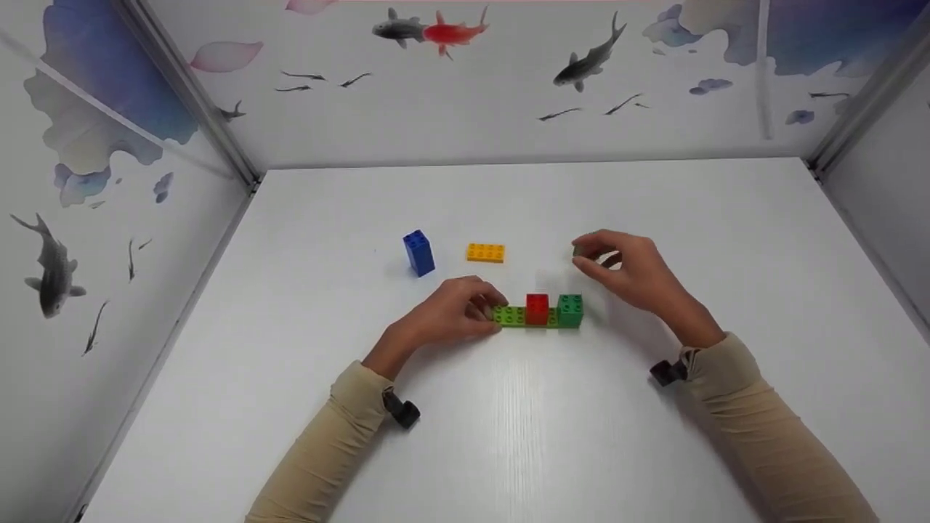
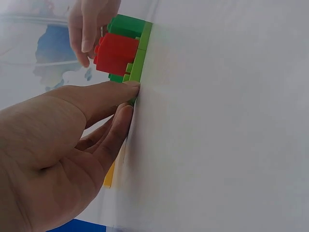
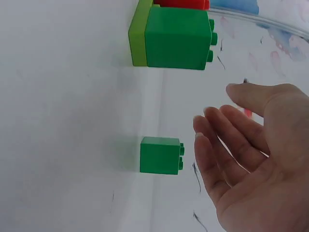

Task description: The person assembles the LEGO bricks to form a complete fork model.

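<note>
My left hand (image 1: 458, 312) pinches the left end of a light green studded plate (image 1: 511, 315), thumb on its near side in the left wrist view. A red brick (image 1: 538, 310) stands near the plate's middle and a green brick (image 1: 570, 311) at its right end, with a gap between them. My right hand (image 1: 617, 265) holds nothing; its thumb and fingers are spread apart. A second green brick (image 3: 160, 155) stands on the table beyond the fingertips in the right wrist view. In the head view those fingers partly cover it.
A tall blue brick (image 1: 419, 253) stands behind my left hand. To its right a flat yellow plate (image 1: 485, 253) lies on the white table (image 1: 552, 421). Walls printed with fish (image 1: 590, 62) rise at the back and sides.
</note>
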Demonstrator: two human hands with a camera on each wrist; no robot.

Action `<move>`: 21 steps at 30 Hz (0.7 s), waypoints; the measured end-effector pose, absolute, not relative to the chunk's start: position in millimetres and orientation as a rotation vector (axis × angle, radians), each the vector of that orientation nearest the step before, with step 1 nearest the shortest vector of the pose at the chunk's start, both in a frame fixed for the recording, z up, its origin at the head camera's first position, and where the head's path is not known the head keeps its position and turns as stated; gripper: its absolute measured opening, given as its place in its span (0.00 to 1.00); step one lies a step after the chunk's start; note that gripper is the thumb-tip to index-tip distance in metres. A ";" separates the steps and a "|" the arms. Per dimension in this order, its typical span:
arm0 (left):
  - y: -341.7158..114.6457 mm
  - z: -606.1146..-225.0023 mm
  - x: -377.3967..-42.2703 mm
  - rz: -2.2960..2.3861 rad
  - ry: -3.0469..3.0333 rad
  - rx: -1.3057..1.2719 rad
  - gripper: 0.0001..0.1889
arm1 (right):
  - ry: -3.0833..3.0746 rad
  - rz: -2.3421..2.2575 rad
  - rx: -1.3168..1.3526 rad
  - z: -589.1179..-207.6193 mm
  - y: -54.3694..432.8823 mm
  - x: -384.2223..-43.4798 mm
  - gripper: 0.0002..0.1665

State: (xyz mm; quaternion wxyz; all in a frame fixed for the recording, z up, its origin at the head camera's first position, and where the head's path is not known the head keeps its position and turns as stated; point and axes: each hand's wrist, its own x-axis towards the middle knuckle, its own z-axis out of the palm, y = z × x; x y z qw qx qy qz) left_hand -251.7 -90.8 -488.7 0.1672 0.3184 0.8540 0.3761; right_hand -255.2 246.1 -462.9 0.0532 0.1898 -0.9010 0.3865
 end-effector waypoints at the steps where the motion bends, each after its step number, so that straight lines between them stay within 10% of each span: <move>1: -91.2 -488.3 -252.0 1.076 2.430 0.902 0.18 | -2.717 1.177 0.545 -462.7 247.8 -257.9 0.19; 21: -93.2 -493.1 -253.9 1.102 2.409 0.928 0.18 | -2.844 1.291 0.215 -476.3 251.6 -282.1 0.31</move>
